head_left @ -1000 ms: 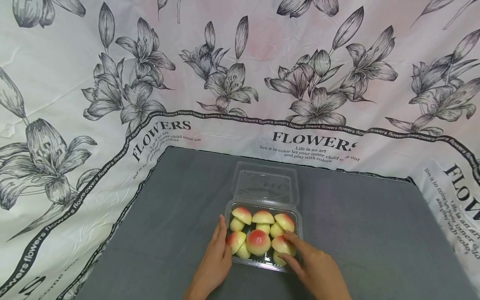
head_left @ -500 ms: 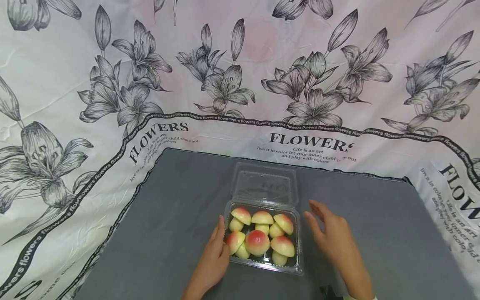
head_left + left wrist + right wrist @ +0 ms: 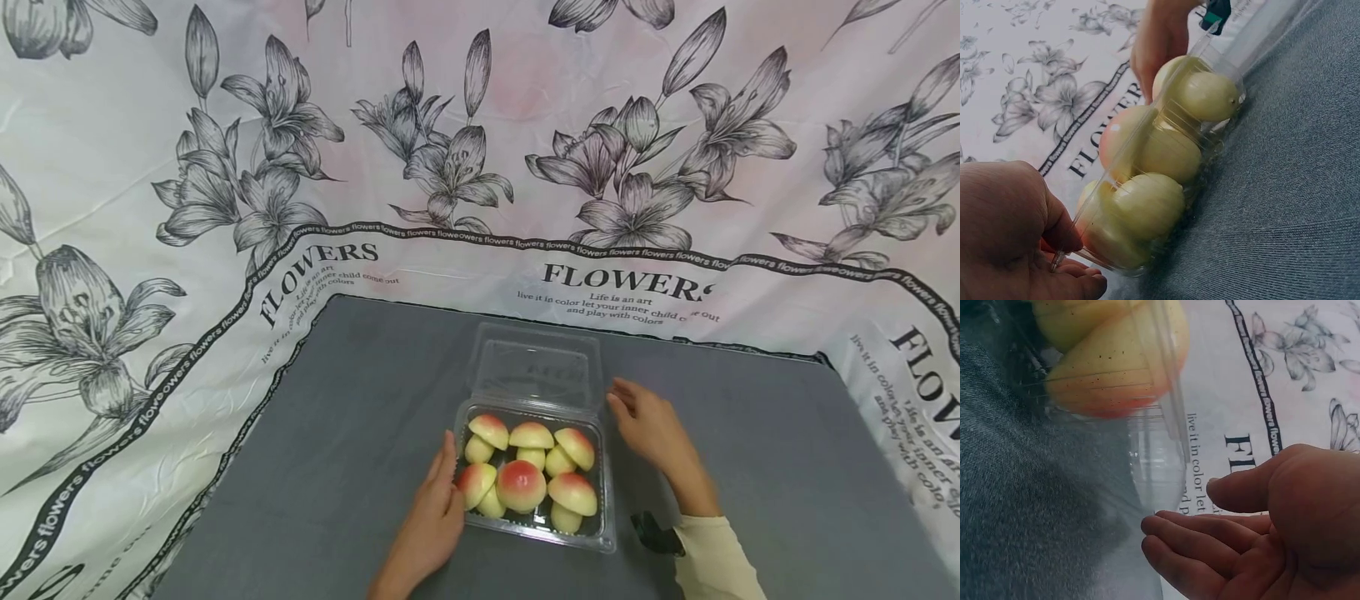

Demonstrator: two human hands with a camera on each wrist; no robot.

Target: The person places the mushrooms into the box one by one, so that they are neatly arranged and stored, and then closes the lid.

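A clear plastic clamshell box (image 3: 609, 508) sits on the grey cloth with its lid (image 3: 536, 362) folded back. In it lie several mushroom-shaped pieces (image 3: 573, 493), yellow-green with red-blushed caps, in two rows. My left hand (image 3: 427, 521) is at the box's left side; the left wrist view shows the thumb and fingers (image 3: 1069, 234) pinching the rim. To the right of the lid, my right hand (image 3: 656, 425) holds nothing. Its thumb and loosely bent fingers (image 3: 1191, 544) stand apart close to the lid's edge in the right wrist view.
A grey cloth (image 3: 360, 417) covers the table under the box. White fabric (image 3: 450, 275) printed with lilies and lettering rises behind it and along both sides. A small dark device (image 3: 657, 533) is beside the light right sleeve (image 3: 716, 558).
My right hand has let go of the front right mushroom-shaped piece and moved right and back, beside the lid. The left hand has stayed at the box's left side.
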